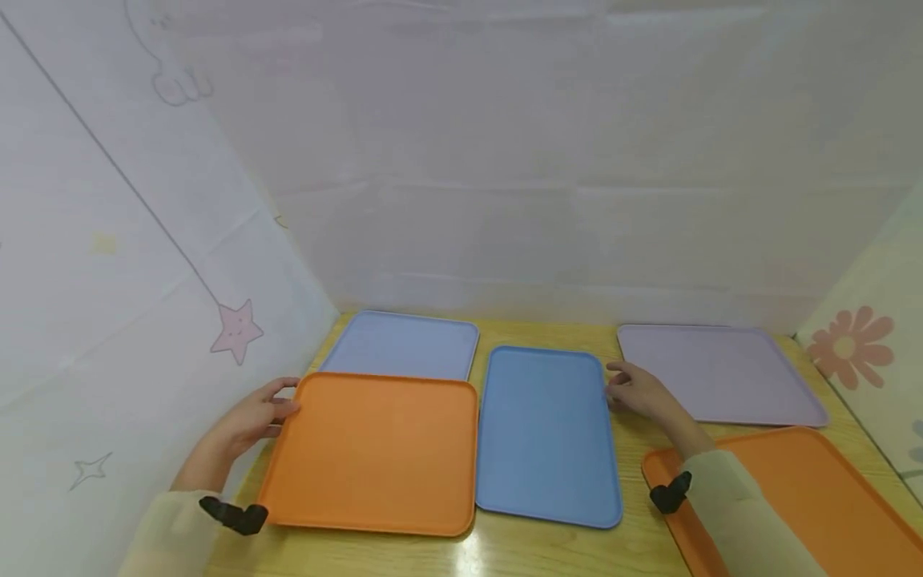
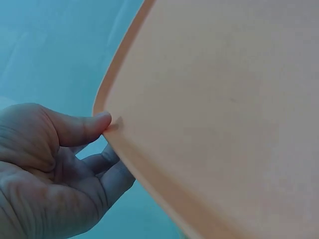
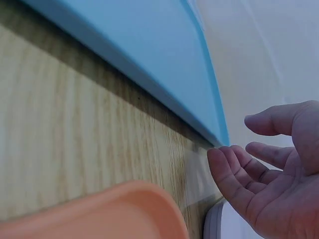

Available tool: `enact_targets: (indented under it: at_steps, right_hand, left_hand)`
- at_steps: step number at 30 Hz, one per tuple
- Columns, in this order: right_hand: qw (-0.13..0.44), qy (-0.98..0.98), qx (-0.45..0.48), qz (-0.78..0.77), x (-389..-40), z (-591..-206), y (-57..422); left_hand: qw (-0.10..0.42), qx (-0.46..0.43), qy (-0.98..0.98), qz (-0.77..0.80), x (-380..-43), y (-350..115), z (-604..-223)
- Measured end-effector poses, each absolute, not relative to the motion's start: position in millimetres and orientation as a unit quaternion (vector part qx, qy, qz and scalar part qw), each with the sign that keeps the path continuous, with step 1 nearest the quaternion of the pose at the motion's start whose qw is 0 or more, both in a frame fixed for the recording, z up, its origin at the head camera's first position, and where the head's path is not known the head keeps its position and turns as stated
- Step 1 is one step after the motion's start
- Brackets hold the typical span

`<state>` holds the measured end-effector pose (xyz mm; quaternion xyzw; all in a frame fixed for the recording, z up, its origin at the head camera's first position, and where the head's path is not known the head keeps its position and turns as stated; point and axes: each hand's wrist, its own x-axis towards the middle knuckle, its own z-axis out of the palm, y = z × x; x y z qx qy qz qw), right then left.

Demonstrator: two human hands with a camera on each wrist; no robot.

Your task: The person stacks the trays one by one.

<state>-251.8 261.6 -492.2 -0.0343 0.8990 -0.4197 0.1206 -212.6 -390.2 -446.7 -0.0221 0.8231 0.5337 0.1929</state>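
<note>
My left hand [image 1: 248, 418] pinches the left rim of an orange tray [image 1: 368, 457] near its far corner. In the left wrist view, the thumb lies on the rim and the curled fingers reach under the edge. A blue tray [image 1: 544, 441] lies beside it, its long side running close along the orange tray's right edge. My right hand [image 3: 269, 184] is at the blue tray's far right corner, fingertips right at the rim. Its thumb stands apart from the fingers, above the corner, and nothing is gripped there.
A pale blue tray [image 1: 407, 344] lies at the back left, its near edge overlapped by the orange tray. At the back right is a lavender tray [image 1: 721, 373]. Another orange tray [image 1: 815, 481] sits under my right sleeve. White sheets [image 1: 469, 160] wall in the wooden table [image 1: 577, 553].
</note>
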Motion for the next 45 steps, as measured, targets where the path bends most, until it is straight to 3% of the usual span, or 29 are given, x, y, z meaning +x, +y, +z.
enact_targets:
  at_steps: [14, 23, 45]
  right_hand:
    - [0.133, 0.798, -0.075, -0.583, -206.9, -492.9, 239.5]
    - [0.124, 0.694, -0.026, -0.709, -182.0, -489.7, 205.9]
    - [-0.004, 0.507, 0.124, -0.853, -157.3, -483.1, 143.1]
  left_hand:
    - [0.124, -0.057, 0.766, 0.629, -210.2, -329.6, -461.1]
    - [0.081, -0.101, 0.726, 0.675, -211.3, -268.9, -458.4]
    - [0.040, -0.100, 0.615, 0.781, -198.1, -148.9, -468.9]
